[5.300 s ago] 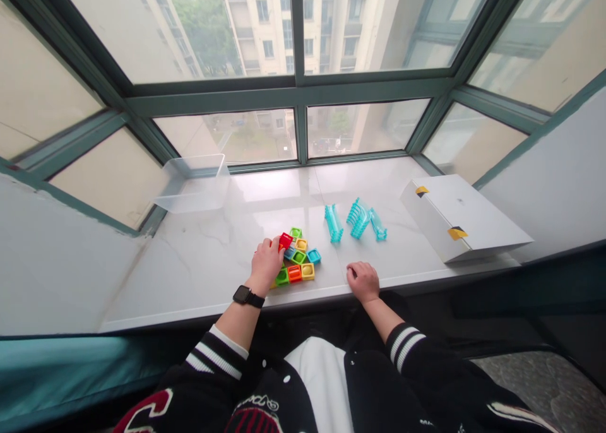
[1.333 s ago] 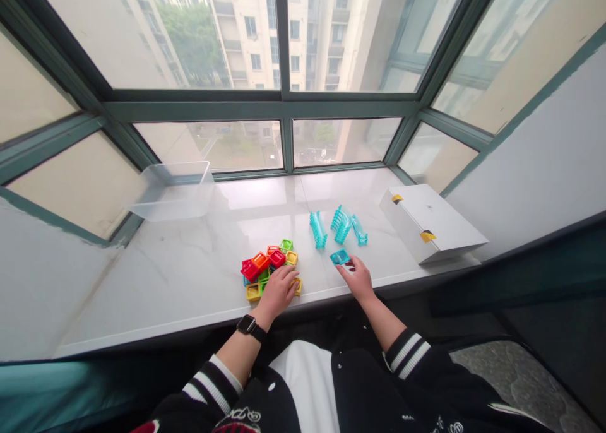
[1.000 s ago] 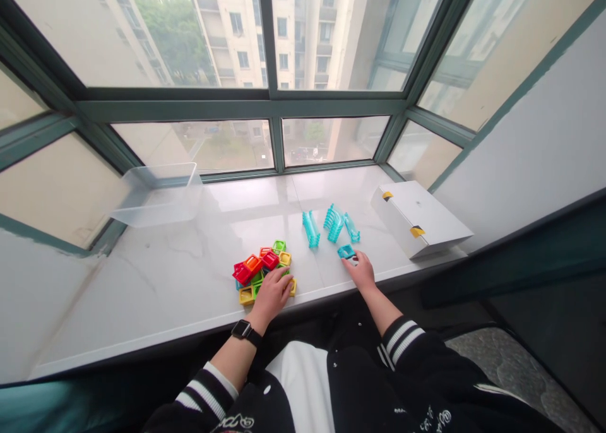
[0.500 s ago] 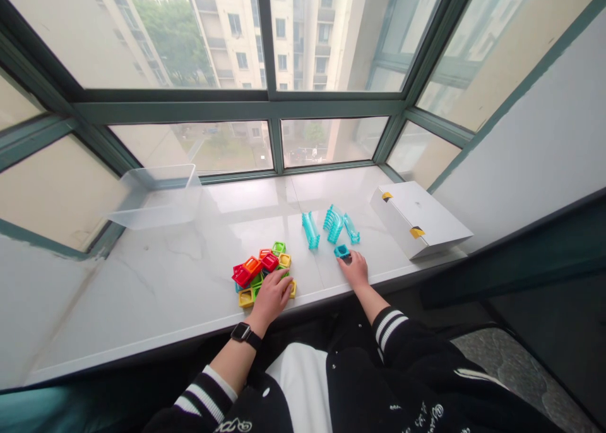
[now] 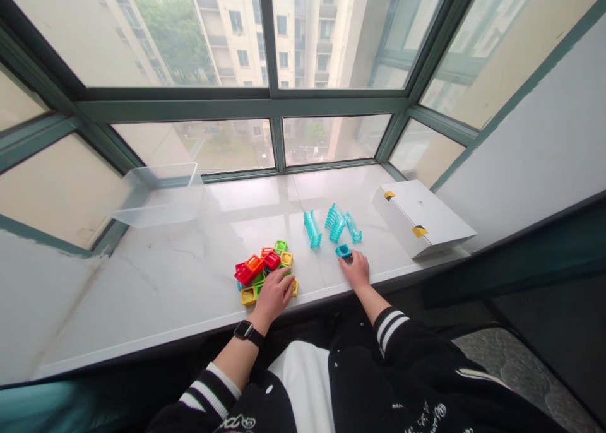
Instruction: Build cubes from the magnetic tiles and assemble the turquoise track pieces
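Note:
A pile of colourful hollow plastic blocks (image 5: 254, 264), red, orange, yellow, green and some blue, lies on the white marble-look sill. Over its near right side rests my left hand (image 5: 275, 289), fingers apart and touching the blocks; the fingertips are partly hidden among them. To the right, a blue block (image 5: 343, 250) sits on the sill, its near side between the thumb and fingers of my right hand (image 5: 356, 271). Just beyond that hand are translucent turquoise track-like pieces: a straight one (image 5: 312, 228), a curved ribbed one (image 5: 336, 223) and a smaller one (image 5: 353, 227).
At the back left stands a clear plastic tub (image 5: 163, 215). A white box (image 5: 430, 218) with yellow-and-black tabs is on the right, by the wall. Green-framed windows (image 5: 237, 111) border the sill (image 5: 165, 307) behind.
The view has shifted very slightly. Both hands, the block pile and the turquoise pieces keep practically the same places.

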`<state>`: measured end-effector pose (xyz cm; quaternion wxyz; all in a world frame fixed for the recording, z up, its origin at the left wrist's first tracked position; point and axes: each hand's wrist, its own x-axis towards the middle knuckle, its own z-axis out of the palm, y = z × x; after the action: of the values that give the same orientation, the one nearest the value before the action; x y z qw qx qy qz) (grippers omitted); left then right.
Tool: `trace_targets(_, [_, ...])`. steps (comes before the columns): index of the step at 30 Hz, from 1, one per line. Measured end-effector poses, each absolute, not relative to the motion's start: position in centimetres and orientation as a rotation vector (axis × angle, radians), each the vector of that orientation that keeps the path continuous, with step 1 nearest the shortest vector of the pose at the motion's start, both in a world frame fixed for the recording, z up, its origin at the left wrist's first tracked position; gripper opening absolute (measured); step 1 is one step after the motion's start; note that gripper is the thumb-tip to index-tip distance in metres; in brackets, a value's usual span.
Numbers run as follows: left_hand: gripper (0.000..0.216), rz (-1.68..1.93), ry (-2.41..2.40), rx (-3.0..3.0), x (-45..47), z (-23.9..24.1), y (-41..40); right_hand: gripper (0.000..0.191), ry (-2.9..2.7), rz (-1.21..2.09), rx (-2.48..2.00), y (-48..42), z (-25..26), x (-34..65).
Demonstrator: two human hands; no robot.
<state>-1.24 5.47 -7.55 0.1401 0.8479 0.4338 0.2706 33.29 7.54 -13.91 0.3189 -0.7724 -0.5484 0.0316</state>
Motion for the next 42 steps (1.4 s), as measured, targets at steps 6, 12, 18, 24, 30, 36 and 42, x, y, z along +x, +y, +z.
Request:
trace_targets(6, [0.03,0.791,1.251,2.438,-1.19,-7.45,5.42,0.052,-1.455,0.075,-2.031,7.43,-13.84,33.25])
trace_targets(12, [0.029,0.802,1.247,2.423,-1.15,-7.25,5.37,0.052,-1.455,0.089,-2.051,7.41,-13.7,33.13])
trace_targets(18, [0.03,0.799,1.248,2.432,-1.14,-7.18,5.34,0.05,-1.469,0.075,-2.052,7.29,-13.48,32.92])
trace_targets(24, [0.029,0.8,1.252,2.433,-1.11,-7.26,5.34,0.049,-1.488,0.06,-2.044,7.19,-13.45,32.79])
trace_targets(30, [0.028,0.797,1.255,2.428,-1.04,-7.13,5.33,0.047,-1.503,0.05,-2.088,7.18,-13.51,32.7])
trace_targets(36, [0.028,0.79,1.262,2.431,-1.07,-7.21,5.3,0.044,-1.526,0.024,-2.118,7.09,-13.56,32.6])
trace_targets(42, [0.028,0.787,1.27,2.474,-1.06,-7.3,5.3,0.043,-1.546,0.008,-2.16,6.9,-13.29,32.34])
